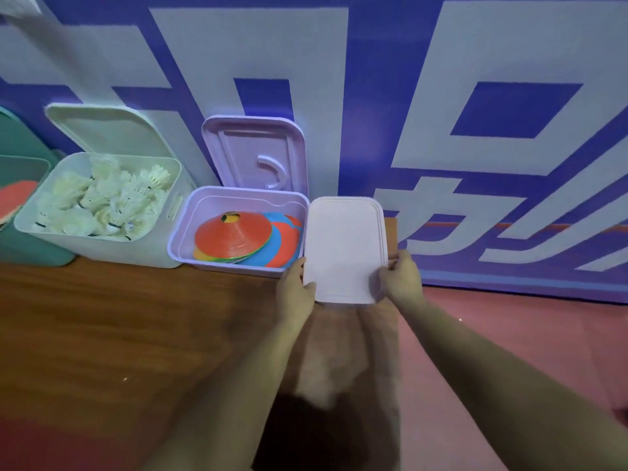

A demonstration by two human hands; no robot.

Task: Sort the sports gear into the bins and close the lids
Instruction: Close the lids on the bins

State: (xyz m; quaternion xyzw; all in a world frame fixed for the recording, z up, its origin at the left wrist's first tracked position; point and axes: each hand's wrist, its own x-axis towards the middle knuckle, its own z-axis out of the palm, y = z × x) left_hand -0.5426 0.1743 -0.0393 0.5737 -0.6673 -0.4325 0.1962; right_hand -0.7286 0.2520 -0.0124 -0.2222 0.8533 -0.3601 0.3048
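Our left hand (296,291) and right hand (401,279) clamped the pale lid (345,243) at 2 near corners
It lay flat beside the purple bin (217,265) of cones (234,236)

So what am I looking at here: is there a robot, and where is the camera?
No robot: these are a person's two bare hands, filmed by one camera worn on the head, looking forward and down. The left hand and right hand each grip a near corner of a pale lid, apparently set on a bin hidden beneath. On the wooden surface by the wall stand three open bins: a purple bin with flat coloured cones, a white bin full of shuttlecocks, and a green bin holding a red paddle.
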